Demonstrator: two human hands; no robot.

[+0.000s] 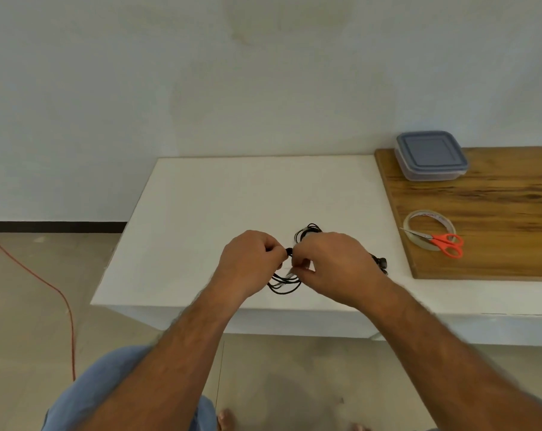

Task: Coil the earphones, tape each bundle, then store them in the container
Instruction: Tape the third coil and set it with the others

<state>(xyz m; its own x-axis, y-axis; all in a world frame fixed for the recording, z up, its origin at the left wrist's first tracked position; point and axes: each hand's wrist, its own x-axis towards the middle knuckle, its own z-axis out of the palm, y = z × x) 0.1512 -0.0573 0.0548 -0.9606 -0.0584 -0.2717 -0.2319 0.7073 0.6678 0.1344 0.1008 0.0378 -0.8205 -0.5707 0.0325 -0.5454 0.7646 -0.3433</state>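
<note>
Earphones are the black cable bundles at the middle of the white desk [220, 197], near its front edge. A wooden board [496, 206] lies on the desk's right part. On the board's far corner stands the container [431, 155], clear with a grey lid on. Nearer on the board lies a roll of clear tape [417, 217], and orange-handled scissors [440, 241] rest across it. The left hand [247, 259] and right hand [335, 262] meet just above the desk, fingers curled, both holding one coiled bundle of earphones [283, 283]; its loops hang below the hands, and a strip of clear tape shows between the fingers. A second coil [307, 233] lies on the desk just behind the right hand.
</note>
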